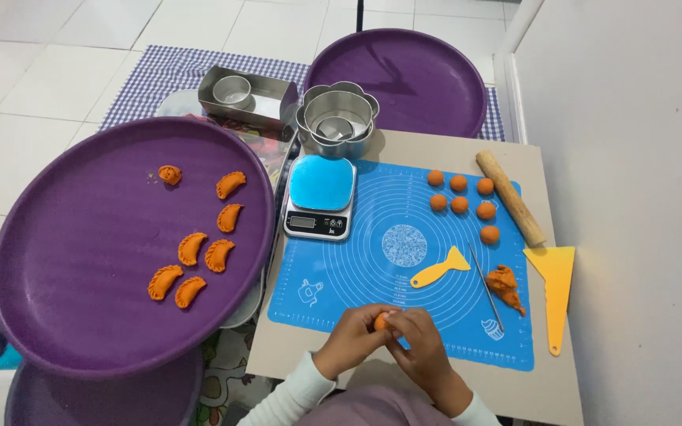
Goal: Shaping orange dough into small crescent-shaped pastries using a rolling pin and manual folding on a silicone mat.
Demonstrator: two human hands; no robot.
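Nearest the viewer, the left hand (354, 338) and right hand (417, 344) close together around one orange dough piece (383, 321), pinched between the fingers above the near edge of the blue mat (372, 272). To the right on the mat lie a scrap of dough (505, 285) and a yellow scraper (440, 270). Farther right, seven dough balls (461, 203) wait unshaped beside the wooden rolling pin (510, 197). On the left, the purple tray (80, 260) carries seven finished crescent pastries (199, 252); about half the work appears done.
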